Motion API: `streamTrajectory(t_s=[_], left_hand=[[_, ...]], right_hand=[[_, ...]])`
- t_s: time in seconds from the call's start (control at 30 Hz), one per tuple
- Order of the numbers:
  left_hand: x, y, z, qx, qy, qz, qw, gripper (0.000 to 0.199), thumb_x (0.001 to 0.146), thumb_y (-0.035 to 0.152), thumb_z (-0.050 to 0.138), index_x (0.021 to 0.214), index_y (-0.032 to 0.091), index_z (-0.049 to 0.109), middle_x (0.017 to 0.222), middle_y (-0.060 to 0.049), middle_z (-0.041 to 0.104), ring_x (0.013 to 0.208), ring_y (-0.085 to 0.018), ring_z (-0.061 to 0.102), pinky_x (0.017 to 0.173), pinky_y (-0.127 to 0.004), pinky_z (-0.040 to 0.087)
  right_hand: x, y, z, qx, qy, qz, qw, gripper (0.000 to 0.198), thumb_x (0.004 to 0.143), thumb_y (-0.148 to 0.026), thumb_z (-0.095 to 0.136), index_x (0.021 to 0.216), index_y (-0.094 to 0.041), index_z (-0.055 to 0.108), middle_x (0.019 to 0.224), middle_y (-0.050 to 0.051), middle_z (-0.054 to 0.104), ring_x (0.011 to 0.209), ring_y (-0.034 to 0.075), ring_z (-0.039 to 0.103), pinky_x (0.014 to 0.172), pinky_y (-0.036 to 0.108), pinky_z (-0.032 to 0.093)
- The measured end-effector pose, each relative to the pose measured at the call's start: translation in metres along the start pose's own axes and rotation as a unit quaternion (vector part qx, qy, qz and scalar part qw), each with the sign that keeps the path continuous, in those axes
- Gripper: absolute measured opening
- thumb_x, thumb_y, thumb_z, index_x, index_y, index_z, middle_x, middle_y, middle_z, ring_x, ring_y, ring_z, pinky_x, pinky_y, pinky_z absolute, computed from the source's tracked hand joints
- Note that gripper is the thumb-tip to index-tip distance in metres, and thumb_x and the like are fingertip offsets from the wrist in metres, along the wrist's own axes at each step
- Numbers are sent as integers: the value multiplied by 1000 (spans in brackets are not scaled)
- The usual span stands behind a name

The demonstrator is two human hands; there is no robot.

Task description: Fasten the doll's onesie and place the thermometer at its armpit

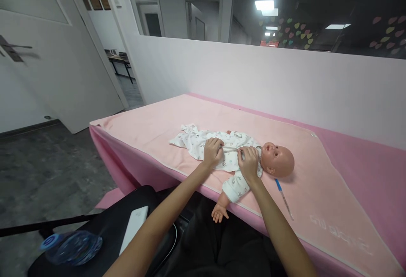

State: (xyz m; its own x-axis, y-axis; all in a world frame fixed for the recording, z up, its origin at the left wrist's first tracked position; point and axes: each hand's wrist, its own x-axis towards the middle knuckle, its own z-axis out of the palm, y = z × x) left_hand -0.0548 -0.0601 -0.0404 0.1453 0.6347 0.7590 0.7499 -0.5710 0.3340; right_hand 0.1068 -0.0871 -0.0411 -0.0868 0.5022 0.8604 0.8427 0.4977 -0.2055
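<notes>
A baby doll point(279, 161) lies on its back on the pink-covered table, its head to the right. It wears a white baby gown point(196, 143) with a small print, and the lower part spreads flat to the left. My left hand point(213, 152) pinches the gown's front at the doll's middle. Near the doll's neck, my right hand point(249, 162) pinches the same front edge, which is drawn taut between both hands. One doll arm point(223, 205) hangs over the table's near edge, below my right hand.
A thermometer-like stick point(283, 196) with a blue end lies beside the doll's head. The pink table cover point(142, 129) meets a white wall at the back. On a black chair to the left are a water bottle point(72, 246) and a white power bank point(135, 226).
</notes>
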Motion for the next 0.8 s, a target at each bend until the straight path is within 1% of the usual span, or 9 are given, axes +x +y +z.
streamTrajectory(t_s=[0.07,0.13,0.33,0.5,0.6,0.7,0.8], left_hand=[[-1,1,1,2,2,-13,1000,11,68,12,38,72,20,46,76,-4,55,75,-19,45,71,-34,34],[-1,2,2,4,-2,-8,1000,10,67,13,39,71,20,45,76,-4,55,74,-19,44,71,-35,33],[-1,2,3,0,7,-5,1000,6,67,15,39,68,20,41,69,-4,51,71,-19,43,69,-34,33],[-2,1,5,-36,49,-17,998,7,71,15,38,70,20,44,68,-2,53,70,-18,45,69,-33,34],[-2,2,6,-38,72,-17,997,11,74,14,37,72,20,46,67,-2,55,68,-17,46,68,-32,34],[-3,2,5,-16,81,-4,997,13,76,14,38,73,20,49,66,-2,56,67,-17,45,67,-32,32],[-3,3,3,-7,74,7,997,10,75,17,41,74,20,51,67,-2,57,68,-18,46,67,-33,32]], right_hand=[[0,0,0,2,-2,3,1000,13,86,-18,43,78,-18,54,75,3,61,74,16,50,84,32,35],[0,0,0,1,-3,5,1000,13,86,-18,44,78,-18,55,75,3,61,74,16,50,83,32,36],[-1,0,0,-3,-6,6,1000,13,86,-18,44,79,-19,55,75,3,62,75,17,51,82,32,36],[-1,0,-2,7,-9,13,1000,13,86,-19,44,79,-19,55,75,3,62,75,16,51,81,32,36],[-1,0,-3,14,-14,16,1000,14,86,-20,43,79,-20,55,74,3,62,75,17,51,80,32,36],[-2,0,-3,14,-23,24,999,17,87,-20,40,78,-20,55,74,5,61,75,18,51,80,33,35],[-3,1,-4,10,-27,27,999,20,87,-20,38,78,-20,56,75,6,60,76,19,51,78,34,35]])
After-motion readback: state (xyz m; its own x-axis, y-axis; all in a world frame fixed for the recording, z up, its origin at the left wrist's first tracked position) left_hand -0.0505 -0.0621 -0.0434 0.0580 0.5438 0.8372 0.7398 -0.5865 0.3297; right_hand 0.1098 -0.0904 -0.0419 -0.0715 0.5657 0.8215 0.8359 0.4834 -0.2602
